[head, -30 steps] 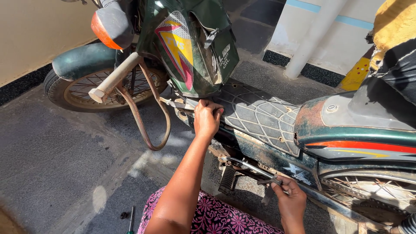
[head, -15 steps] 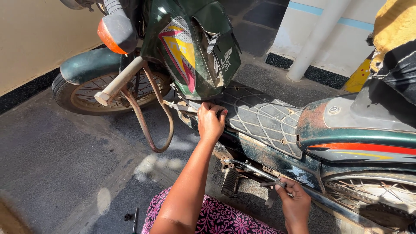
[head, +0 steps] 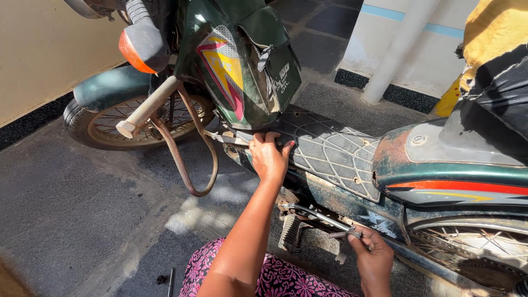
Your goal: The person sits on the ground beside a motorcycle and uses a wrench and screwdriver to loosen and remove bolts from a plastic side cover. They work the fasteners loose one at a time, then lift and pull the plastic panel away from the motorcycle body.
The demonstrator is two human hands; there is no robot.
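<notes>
A person's right hand [head: 373, 258] is closed around the end of a thin metal rod [head: 322, 218] low on the near side of a dark green motorbike [head: 341, 181], fingers curled over the rod where it meets the frame just ahead of the rear wheel [head: 473, 253]. The rod runs up and to the left from that hand to a worn foot peg [head: 290, 232] hanging below the bike's underside. The left hand [head: 269, 157] rests higher up, its fingers gripping the front edge of the ribbed black footboard [head: 324, 151], right beside the base of the green leg shield [head: 242, 71] with its yellow and pink flash. The left forearm stretches back down toward the person's pink and black flowered garment [head: 275, 278] at the bottom of the frame. Farther forward, a rusty curved crash bar [head: 190, 159] loops down from the front of the bike, next to a pale fork tube [head: 146, 107] and the spoked front wheel [head: 118, 118] under its green mudguard. An orange turn signal [head: 137, 47] juts out above. The bike stands on grey pavement [head: 71, 220], partly in bright sun, with a cream wall [head: 44, 49] to the left and a white pole [head: 399, 49] behind. The seat's torn cover, showing yellow foam [head: 492, 30], sits at the upper right.
</notes>
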